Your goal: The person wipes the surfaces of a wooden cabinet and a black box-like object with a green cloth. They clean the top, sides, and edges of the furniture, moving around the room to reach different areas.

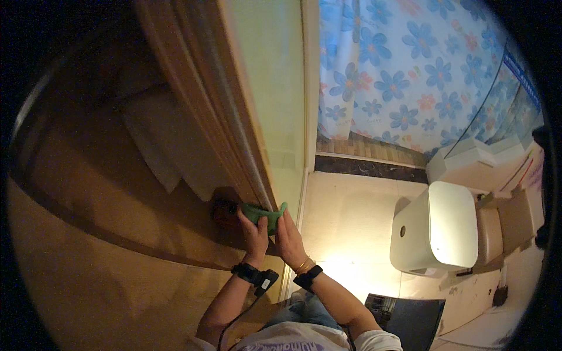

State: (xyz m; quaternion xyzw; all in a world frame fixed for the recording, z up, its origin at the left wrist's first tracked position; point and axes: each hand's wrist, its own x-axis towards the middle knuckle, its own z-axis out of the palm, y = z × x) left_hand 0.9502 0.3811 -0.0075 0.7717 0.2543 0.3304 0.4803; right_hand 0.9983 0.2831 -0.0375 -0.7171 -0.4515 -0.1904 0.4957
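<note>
Both my hands are on a green cloth point(254, 214), folded around the end of a long wooden panel edge point(219, 105) with a pale strip along it. My left hand point(255, 234) pinches the cloth on the left side, thumb towards the middle. On the other side, my right hand point(289, 241) presses it with extended fingers, and a corner of the cloth sticks up past the fingertips. Black straps circle both wrists, and the left one carries a small box with a cable. The part of the panel under the cloth is hidden.
Left of the panel, a dark reddish object point(226, 208) sits in shadow near pale sheets point(153, 140). To the right stand a white bin-like container point(454, 223), cardboard boxes point(505, 219) and a dark flat panel point(408, 320). A flowered curtain point(395, 74) hangs beyond a dark threshold point(373, 169).
</note>
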